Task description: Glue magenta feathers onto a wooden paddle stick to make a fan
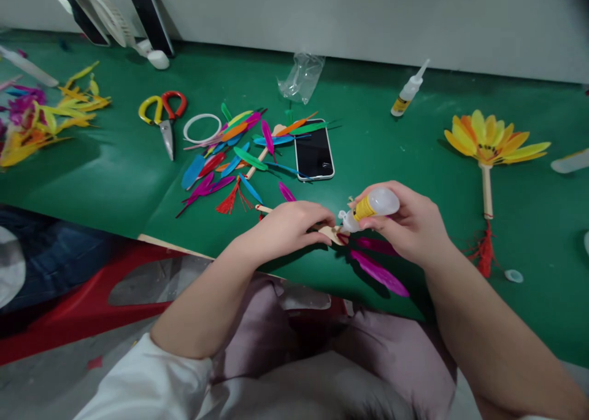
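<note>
glue bottle near-level, nozzle left; right hand grips it, left hand pinches stick

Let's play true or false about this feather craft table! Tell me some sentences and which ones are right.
1. The right hand holds a glue bottle, its nozzle at the wooden stick under the left hand. True.
2. The left hand grips the scissors. False: the scissors lie by themselves on the green table, far from both hands.
3. A phone lies screen up beside the coloured feathers. True.
4. The yellow feather fan rests on the person's lap. False: it lies on the green table, to the right of the hands.
</note>
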A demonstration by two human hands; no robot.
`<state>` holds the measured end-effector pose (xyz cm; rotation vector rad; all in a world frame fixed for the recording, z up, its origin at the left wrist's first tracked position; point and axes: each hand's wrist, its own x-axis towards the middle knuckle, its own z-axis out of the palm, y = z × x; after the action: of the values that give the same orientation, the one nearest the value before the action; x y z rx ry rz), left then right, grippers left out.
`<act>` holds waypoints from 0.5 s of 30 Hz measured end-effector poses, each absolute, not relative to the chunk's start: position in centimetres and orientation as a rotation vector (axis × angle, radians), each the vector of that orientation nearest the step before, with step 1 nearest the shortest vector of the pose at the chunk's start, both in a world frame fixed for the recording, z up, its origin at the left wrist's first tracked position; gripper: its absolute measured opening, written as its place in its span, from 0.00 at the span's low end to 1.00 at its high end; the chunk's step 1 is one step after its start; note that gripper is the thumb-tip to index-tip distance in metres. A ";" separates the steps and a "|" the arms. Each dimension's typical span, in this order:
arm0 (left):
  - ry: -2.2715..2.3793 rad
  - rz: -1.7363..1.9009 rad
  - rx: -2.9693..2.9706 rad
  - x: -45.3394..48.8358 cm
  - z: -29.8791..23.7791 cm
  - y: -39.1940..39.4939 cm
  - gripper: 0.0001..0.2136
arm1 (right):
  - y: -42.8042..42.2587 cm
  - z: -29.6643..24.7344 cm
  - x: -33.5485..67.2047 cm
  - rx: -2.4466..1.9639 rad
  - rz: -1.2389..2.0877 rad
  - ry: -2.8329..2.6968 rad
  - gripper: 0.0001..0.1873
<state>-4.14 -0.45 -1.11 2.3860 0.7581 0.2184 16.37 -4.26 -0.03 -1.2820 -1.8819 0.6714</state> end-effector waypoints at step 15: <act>0.756 0.221 2.391 -4.2 -1.1 -0.5 0.12 | -4.2 0.0 16.4 -1.280 0.640 -1.905 0.12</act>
<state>-4.15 -0.46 -1.13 2.3912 0.7556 0.2212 16.41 -4.17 -0.04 -1.2795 -1.9053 0.6397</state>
